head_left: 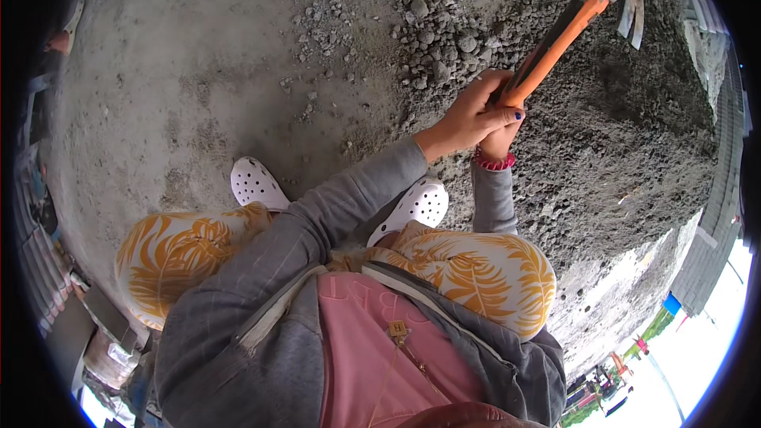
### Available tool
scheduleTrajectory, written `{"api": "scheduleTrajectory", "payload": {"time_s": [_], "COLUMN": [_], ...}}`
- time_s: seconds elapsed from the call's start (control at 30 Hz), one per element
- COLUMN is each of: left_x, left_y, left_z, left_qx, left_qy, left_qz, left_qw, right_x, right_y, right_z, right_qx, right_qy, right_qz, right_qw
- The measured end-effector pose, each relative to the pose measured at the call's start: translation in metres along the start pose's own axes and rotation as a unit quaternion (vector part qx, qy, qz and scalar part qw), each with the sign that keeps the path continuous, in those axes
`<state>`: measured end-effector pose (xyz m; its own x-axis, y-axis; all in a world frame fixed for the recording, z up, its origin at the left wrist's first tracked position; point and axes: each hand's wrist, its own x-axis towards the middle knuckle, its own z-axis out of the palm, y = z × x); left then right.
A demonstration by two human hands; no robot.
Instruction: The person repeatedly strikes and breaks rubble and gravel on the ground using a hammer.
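Both my hands grip one claw hammer by its orange and black handle [555, 54]. My left hand [466, 116] is closed around the handle's lower part, with its thumb, which has a dark blue nail, lying across. Just below it, and partly hidden by it, my right hand [499, 141] is wrapped at the handle's end; a red beaded bracelet [495, 162] circles that wrist. The hammer slants up and right, and its metal claw [631, 12] hangs over loose grey rubble [618, 119]. Part of the hammer head runs into the dark upper rim.
Broken grey lumps [444, 46] lie left of the hammer. Smooth grey ground [151, 71] stretches to the left. My feet in white clogs [255, 182] are planted below my hands. A low block wall [717, 182] edges the right side. Boards and containers [111, 357] stand at lower left.
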<state>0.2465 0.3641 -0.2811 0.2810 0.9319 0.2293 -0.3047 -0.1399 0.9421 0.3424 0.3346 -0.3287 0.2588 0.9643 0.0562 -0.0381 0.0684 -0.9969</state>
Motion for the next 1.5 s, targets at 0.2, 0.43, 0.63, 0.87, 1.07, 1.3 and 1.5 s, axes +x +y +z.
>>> {"api": "scheduleTrajectory", "payload": {"time_s": [0.2,0.43,0.63,0.87,1.07,1.3,1.5], "left_x": [-0.020,-0.042,0.003,-0.026,-0.044,-0.015,-0.057], "left_y": [-0.058,-0.057,0.009,-0.064,-0.041,0.000,-0.058], "left_z": [-0.007,-0.008,-0.014,-0.023,-0.008,-0.006,-0.002], "left_qx": [-0.189,-0.201,-0.046,-0.203,-0.160,-0.013,-0.166], "left_qy": [0.100,0.091,0.002,0.128,0.038,0.039,0.160], "left_qz": [-0.224,-0.268,-0.002,-0.326,-0.269,0.016,-0.190], "left_qw": [0.951,0.938,0.999,0.914,0.949,0.999,0.954], "right_x": [0.003,-0.020,0.019,-0.004,-0.037,0.004,-0.030], "right_y": [0.044,0.020,-0.035,0.034,0.029,-0.049,0.065], "right_z": [0.021,0.020,0.028,0.032,0.019,0.035,0.001], "right_qx": [0.034,-0.130,0.007,-0.093,-0.029,-0.037,-0.127], "right_qy": [0.010,-0.047,-0.088,-0.025,0.063,-0.093,-0.106], "right_qz": [0.083,0.109,-0.079,0.170,0.111,0.015,0.183], "right_qw": [0.996,0.984,0.993,0.981,0.991,0.995,0.969]}}
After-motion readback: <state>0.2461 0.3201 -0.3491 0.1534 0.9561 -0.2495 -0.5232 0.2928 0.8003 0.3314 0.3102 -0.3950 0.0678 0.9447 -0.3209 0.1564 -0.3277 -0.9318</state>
